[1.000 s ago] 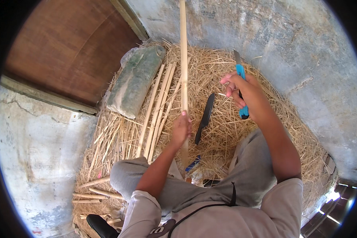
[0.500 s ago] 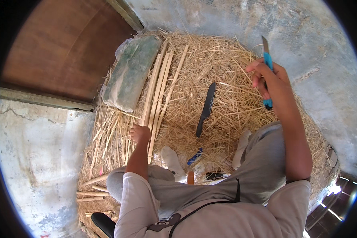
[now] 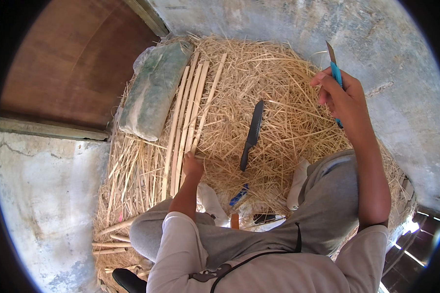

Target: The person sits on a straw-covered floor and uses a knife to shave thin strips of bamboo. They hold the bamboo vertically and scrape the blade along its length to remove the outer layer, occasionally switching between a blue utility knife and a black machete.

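Left hand (image 3: pixel 193 166) rightward, at pale strips (image 3: pixel 193 122)

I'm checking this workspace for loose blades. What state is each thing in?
Right hand: raised, closed around the blue-handled knife
Blue-handled knife: held, blade bare, pointing up and away from the person
Black knife: lying on the straw, blade bare
Left hand: lowered at the wooden strips, exact grip unclear
Wooden strips: lying roughly side by side
Wrapped bundle: lying down
Straw: loose, scattered
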The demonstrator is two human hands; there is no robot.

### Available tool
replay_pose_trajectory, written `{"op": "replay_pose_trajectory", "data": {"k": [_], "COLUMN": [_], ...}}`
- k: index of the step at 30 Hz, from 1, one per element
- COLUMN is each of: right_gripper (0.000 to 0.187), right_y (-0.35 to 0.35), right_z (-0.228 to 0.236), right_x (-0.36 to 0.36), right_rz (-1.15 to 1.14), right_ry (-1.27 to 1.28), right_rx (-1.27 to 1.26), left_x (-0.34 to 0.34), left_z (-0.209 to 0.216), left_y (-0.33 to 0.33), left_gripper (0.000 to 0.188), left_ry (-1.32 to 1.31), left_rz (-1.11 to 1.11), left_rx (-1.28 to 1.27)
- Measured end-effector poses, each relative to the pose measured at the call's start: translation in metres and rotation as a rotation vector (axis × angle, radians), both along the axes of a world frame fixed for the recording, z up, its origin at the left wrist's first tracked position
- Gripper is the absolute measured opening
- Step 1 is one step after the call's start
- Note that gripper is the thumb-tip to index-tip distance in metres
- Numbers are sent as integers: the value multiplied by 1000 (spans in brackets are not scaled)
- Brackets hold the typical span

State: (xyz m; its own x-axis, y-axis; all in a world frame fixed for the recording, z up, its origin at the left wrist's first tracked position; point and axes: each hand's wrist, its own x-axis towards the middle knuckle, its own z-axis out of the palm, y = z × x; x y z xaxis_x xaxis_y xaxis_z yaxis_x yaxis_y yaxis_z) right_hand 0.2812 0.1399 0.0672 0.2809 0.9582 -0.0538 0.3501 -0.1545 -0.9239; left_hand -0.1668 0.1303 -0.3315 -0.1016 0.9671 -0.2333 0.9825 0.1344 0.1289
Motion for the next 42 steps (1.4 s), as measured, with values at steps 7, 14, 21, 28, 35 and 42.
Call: {"op": "replay_pose_trajectory", "data": {"k": [7,14,21,28,35,42], "right_gripper": [23,21,23,23,22,23], "right_y": [0,-3,-11,-12,-4,15], "right_z": [0,-7,-8,-8,-12,-17], "right_x": [1,-5,-8,-8,-4,-29], "right_rz": [6,38,53,68,48,104], "right_ry": [-15,-88,-128,-120,-122,-111], "right_rx": [13,18,-4,21,43,63], "left_x": [12,6,3,-5,38,48], "left_z": [10,13,2,-10,101,185], "left_y": [-3,-1,-7,17,90,126], "left_gripper": [58,54,56,35,22,60], "left_ry": [117,47,-46,-230,-1064,-1339], "left_rz": [83,112,149,253,311,342], "left_rx": [-62,-137,43,123,-30,-131]}}
